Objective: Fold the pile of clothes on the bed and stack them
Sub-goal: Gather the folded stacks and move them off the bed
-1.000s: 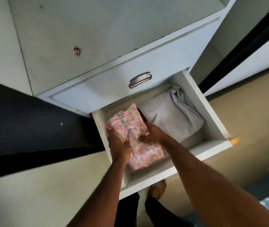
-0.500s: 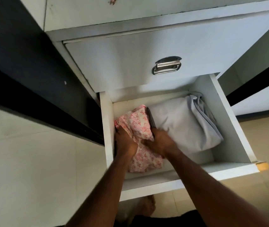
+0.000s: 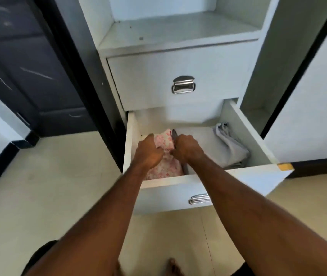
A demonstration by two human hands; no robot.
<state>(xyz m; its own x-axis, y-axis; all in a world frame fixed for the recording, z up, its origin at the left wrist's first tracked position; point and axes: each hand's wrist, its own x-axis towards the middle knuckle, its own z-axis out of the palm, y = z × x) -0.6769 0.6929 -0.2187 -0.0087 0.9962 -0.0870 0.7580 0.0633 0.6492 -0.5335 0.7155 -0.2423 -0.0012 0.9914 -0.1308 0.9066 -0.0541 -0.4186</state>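
In the head view, both hands gripped the folded pink floral garment (image 3: pixel 163 166) at the open drawer's (image 3: pixel 178 181) left end: left hand (image 3: pixel 148 151) and right hand (image 3: pixel 185 149) curled round it. This looked like stowing; releasing it flat beside the grey folded cloth (image 3: pixel 230 148) seemed next.

Folded pink floral garment (image 3: pixel 165 166) at drawer's left, grey folded cloth (image 3: pixel 231 148) right.

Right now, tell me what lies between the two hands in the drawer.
Head view: the folded pink floral garment lies between the left hand and right hand.
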